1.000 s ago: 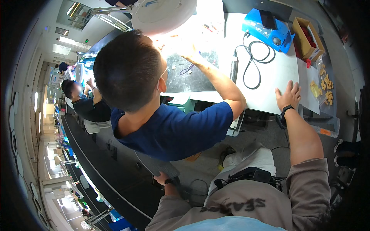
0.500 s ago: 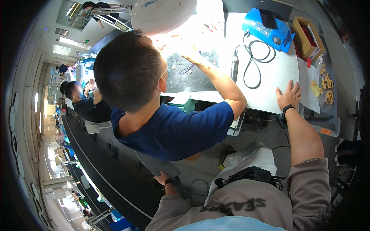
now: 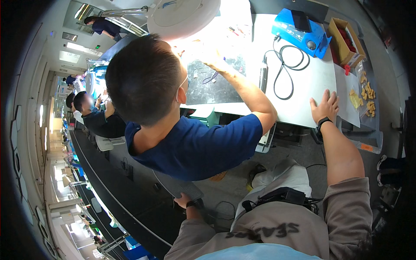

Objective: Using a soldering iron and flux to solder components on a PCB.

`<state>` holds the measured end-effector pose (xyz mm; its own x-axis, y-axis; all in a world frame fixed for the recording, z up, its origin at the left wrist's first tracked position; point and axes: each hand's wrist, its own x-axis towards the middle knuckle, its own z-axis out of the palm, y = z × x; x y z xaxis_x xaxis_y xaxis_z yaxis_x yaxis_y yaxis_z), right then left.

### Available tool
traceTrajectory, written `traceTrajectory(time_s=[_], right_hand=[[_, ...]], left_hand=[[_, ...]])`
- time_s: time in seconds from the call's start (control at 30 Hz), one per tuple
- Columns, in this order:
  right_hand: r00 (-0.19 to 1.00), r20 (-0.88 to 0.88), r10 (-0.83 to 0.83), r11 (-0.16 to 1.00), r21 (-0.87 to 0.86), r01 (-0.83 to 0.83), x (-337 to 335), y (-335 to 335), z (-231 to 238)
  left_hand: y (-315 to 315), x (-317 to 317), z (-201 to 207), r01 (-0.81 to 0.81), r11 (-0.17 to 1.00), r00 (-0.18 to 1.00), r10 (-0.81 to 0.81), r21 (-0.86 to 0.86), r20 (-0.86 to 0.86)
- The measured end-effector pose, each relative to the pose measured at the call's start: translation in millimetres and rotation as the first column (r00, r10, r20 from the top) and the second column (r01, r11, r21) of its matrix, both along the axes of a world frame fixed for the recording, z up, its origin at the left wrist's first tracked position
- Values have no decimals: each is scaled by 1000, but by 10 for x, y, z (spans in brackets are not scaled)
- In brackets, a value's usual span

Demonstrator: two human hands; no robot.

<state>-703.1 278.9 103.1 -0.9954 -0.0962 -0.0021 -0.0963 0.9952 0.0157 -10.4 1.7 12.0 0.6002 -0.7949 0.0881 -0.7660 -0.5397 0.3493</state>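
Spreads the right hand point(image 3: 326, 106) palm down on the white surface point(image 3: 305, 84), by its near right corner, fingers fanned and apart. Holds the left hand point(image 3: 183, 200) low, against the lower end of a dark grey panel point(image 3: 175, 184), behind the back of a co-worker in a dark blue shirt point(image 3: 203, 149) and well apart from the near edge of the surface. Cannot tell the exact grip there, with the fingers partly hidden. Wears a black band on each wrist.

Shows, just right of the right hand, a white sheet of paper point(image 3: 348, 99) along the right edge of the surface, and past it a clear bag point(image 3: 361, 71) near small tan pieces point(image 3: 369, 94). Has a cardboard box point(image 3: 343, 45) with red contents by the far right corner, near a blue machine point(image 3: 284, 24) bearing a dark phone point(image 3: 301, 21). Includes a looped black cable point(image 3: 291, 93) and a dark handpiece point(image 3: 263, 78) between the machine and the co-worker's forearm point(image 3: 242, 89), reaching over a dark mat point(image 3: 216, 93) under a round white lamp point(image 3: 184, 19).
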Motion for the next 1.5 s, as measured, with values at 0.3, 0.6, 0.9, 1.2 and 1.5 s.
traceTrajectory(time_s=[0.3,0.6,0.9,1.2,1.5], right_hand=[[1000,6,-3,1000,5,3,0,-6,-1],[1000,10,2,1000,22,-2,14,-9,36],[1000,-2,17,1000,2,-17,18,1,27],[999,-37,14,1000,-28,-15,-9,31,-52],[999,-44,21,999,-31,-22,11,27,-62]], left_hand=[[-18,42,-52,14,1000,1000,-14,-16,7],[-12,79,-88,55,998,998,-56,-44,-22],[-35,150,-134,57,996,998,-57,-61,-1],[-37,127,-167,55,998,998,-56,-15,-28],[-58,145,-118,54,998,997,-53,24,-51]])
